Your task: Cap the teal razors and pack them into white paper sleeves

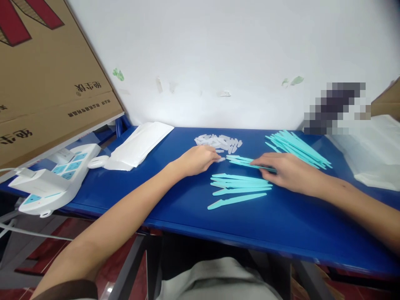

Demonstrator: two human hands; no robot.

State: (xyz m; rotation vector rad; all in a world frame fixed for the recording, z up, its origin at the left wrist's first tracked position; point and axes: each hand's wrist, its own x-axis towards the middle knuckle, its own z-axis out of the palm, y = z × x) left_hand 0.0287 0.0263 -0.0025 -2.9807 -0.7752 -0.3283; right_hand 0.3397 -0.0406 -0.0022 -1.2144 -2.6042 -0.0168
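Pinched between the thumb and fingers of my left hand [201, 159] is a small translucent blade cap [220, 159]. Just beyond that hand lies a heap of similar caps [215, 141]. My right hand [281, 168] is closed around a few turquoise eyebrow razors [240, 160], their blade ends pointing left toward the cap. A small gap separates cap and razors. Below them several turquoise razors [239, 189] lie spread roughly side by side on the table. A bigger pile of turquoise razors [296, 148] rests beyond my right hand.
The blue table [187, 208] meets a white wall [212, 50]. At the left are a white power strip [78, 175] with a plugged-in adapter, white plastic bags [142, 146] and a large cardboard box [53, 71]. Another whitish bag [371, 150] lies at the right.
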